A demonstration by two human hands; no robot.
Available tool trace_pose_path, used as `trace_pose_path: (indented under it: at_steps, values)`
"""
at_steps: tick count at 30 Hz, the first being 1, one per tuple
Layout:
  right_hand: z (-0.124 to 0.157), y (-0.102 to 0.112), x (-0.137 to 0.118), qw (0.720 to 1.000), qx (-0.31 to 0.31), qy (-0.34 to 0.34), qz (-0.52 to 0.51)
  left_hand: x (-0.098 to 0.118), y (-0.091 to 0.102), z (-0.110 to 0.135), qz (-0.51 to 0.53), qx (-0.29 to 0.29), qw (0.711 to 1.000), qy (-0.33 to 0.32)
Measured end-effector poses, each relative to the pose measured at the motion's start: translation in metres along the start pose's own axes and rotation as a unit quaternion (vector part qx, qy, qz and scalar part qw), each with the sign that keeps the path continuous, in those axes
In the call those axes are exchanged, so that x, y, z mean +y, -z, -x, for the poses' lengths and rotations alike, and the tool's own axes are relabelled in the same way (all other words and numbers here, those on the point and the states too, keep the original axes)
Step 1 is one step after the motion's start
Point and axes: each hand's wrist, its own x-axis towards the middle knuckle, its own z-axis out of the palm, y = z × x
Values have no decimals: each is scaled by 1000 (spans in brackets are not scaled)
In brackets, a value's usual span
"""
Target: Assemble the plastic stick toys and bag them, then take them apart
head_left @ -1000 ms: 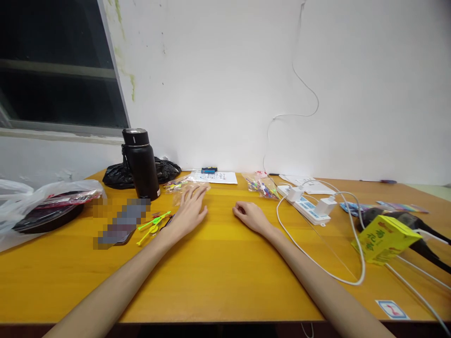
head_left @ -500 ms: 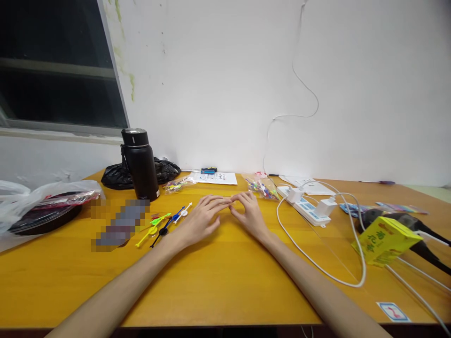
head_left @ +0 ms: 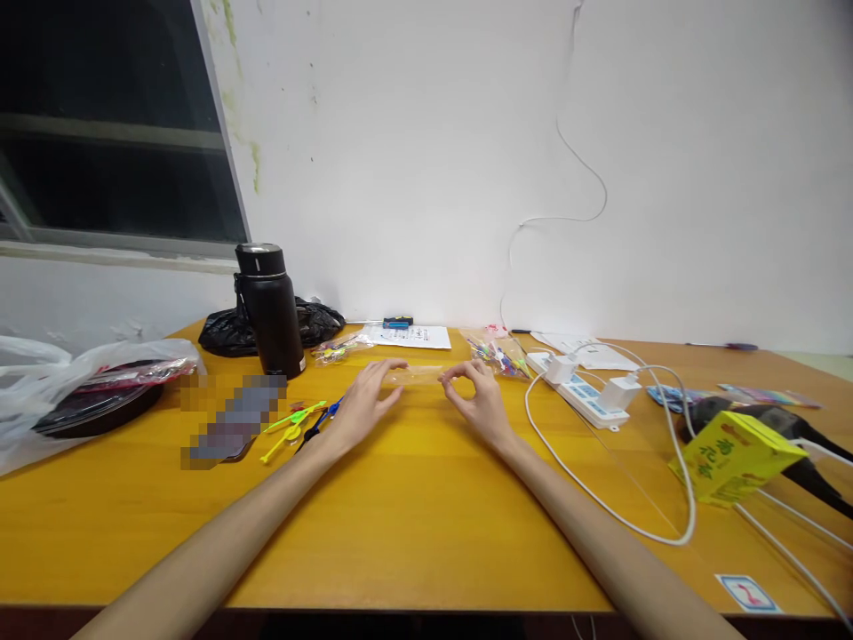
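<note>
A flat, clear plastic bag (head_left: 417,377) lies on the wooden table between my hands. My right hand (head_left: 481,400) pinches thumb and forefinger together at its right end. At its left end is my left hand (head_left: 363,400), palm down, with the fingers stretched out and the thumb apart. Whether the left fingertips touch the bag is hard to see. Just left of that hand lie several coloured plastic arrow pieces (head_left: 293,430), yellow-green, blue and black, partly hidden by my left hand and forearm.
A black bottle (head_left: 272,320) stands at the back left near a blurred phone (head_left: 236,422). Bagged small parts (head_left: 497,352) and a screwdriver (head_left: 398,323) lie by the wall. To the right are a power strip (head_left: 586,398), looping white cables and a yellow box (head_left: 737,458).
My hands have drawn apart from touching fingertips, the left one moving left. The clear bag now shows between them. My left hand covers more of the arrow pieces.
</note>
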Motion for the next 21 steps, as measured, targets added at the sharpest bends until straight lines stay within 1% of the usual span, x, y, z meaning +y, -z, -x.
trace_pose_path:
  at_steps: [4, 7, 11, 16, 21]
  values:
    - [1, -1, -1, 1000, -17, 15, -12, -2, 2, -1, -1, -3, 1000, 11]
    - [1, -2, -2, 999, -29, 22, -7, -3, 2, -2, 3, 6, 1000, 16]
    - [1, -1, -3, 999, -19, 30, -1, -6, 2, -2, 2, 18, 1000, 20]
    - [0, 2, -5, 1000, 3, 17, 10, -11, 3, -2, 5, 21, 999, 28]
    - [-1, 3, -3, 1000, -6, 13, 12, -13, 4, -3, 9, 19, 999, 31]
